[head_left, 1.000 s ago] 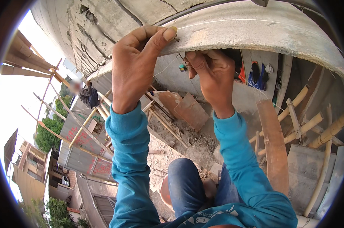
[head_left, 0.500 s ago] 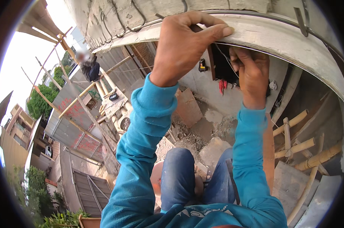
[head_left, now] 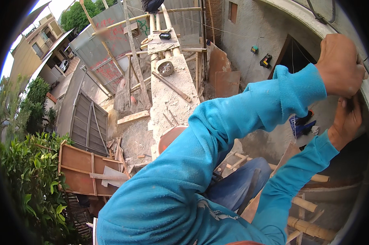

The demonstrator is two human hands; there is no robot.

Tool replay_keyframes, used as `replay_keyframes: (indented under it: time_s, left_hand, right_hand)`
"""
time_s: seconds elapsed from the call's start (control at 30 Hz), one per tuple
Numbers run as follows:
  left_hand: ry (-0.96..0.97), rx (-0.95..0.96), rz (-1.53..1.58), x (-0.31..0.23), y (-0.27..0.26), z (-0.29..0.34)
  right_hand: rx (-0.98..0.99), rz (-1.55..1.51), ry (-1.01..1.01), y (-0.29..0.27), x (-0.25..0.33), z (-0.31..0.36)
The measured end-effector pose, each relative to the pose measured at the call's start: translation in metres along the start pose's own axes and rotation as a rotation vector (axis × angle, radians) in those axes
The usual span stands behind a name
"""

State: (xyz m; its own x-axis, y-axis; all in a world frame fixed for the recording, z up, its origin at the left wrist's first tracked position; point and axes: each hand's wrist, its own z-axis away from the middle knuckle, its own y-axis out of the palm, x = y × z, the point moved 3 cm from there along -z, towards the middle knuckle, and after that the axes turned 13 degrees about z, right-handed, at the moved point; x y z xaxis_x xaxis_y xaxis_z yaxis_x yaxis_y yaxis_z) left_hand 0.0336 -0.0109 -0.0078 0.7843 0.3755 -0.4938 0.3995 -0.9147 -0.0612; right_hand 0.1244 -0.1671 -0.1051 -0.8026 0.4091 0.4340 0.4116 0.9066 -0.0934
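At the upper right, my left hand [head_left: 340, 65] is up against the edge of a pale concrete beam [head_left: 315, 27], its fingers curled in. What it grips, if anything, is hidden behind the knuckles. Just below it, my right hand [head_left: 346, 124] reaches upward with thumb and fingertips drawn together close under the left fist. Something dark shows between these fingertips, too small to name. Both forearms are in blue sleeves, the left one crossing the middle of the view.
A dusty plank walkway [head_left: 174, 104] on bamboo bears a round pan [head_left: 165, 68] and a pole [head_left: 172, 87]. A reddish basin [head_left: 168, 138] stands by my legs. Bamboo poles [head_left: 311, 228] lie below right. Another person [head_left: 152, 5] crouches at the walkway's far end.
My view has swung left and down, so both hands and the beam now sit at the far right. My left hand has turned from a spread-thumb hold on the beam to a curled fist.
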Motion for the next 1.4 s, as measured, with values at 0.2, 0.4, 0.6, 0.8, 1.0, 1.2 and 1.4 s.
replay_keyframes:
  time_s: [0.2, 0.4, 0.6, 0.8, 1.0, 1.2, 1.4]
  left_hand:
    - [-0.091, -0.021, 0.05, 0.009, 0.006, 0.001]
    - [-0.012, 0.062, 0.179, 0.003, 0.001, 0.004]
    - [-0.068, 0.279, 0.112, -0.002, -0.019, -0.002]
    - [-0.048, 0.152, 0.17, 0.003, -0.004, -0.002]
    - [-0.1, 0.074, 0.378, -0.001, 0.001, 0.007]
    - [-0.142, 0.049, 0.323, -0.005, -0.004, 0.006]
    - [0.124, 0.032, 0.027, -0.011, -0.002, 0.003]
  right_hand:
    - [0.041, -0.243, 0.173, -0.003, 0.026, 0.008]
    - [-0.072, 0.451, -0.316, -0.013, 0.017, 0.007]
    - [-0.089, -0.679, 0.17, 0.02, 0.054, 0.011]
    - [-0.039, -0.632, 0.212, 0.007, 0.06, 0.008]
    - [0.129, -1.035, 0.294, 0.015, 0.049, 0.001]
    - [-0.083, -0.499, 0.117, 0.005, 0.064, 0.009]
    - [0.053, -0.87, 0.359, 0.002, 0.056, 0.009]
